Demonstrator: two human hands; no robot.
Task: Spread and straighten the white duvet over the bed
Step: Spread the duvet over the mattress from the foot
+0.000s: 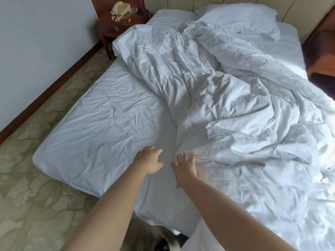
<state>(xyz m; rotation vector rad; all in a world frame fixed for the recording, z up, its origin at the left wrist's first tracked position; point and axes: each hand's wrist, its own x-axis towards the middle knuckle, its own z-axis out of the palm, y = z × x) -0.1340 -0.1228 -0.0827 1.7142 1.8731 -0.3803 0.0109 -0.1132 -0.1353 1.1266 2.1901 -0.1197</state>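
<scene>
Both arms reach forward, left hand [149, 161] and right hand [185, 164] with fingers spread.

Both my arms reach out over the bed [101, 127]. My left hand [149, 161] hovers above the bare, wrinkled sheet, fingers loosely spread and holding nothing. My right hand [184, 164] is just beside it, fingers straight, fingertips at the near edge of the white duvet [226, 105]. Beyond my grip the duvet lies bunched and twisted, running up toward the pillow [237, 17] at the headboard. Far off to the left of my hands, a nightstand [117, 24] carries a telephone [120, 8].
</scene>
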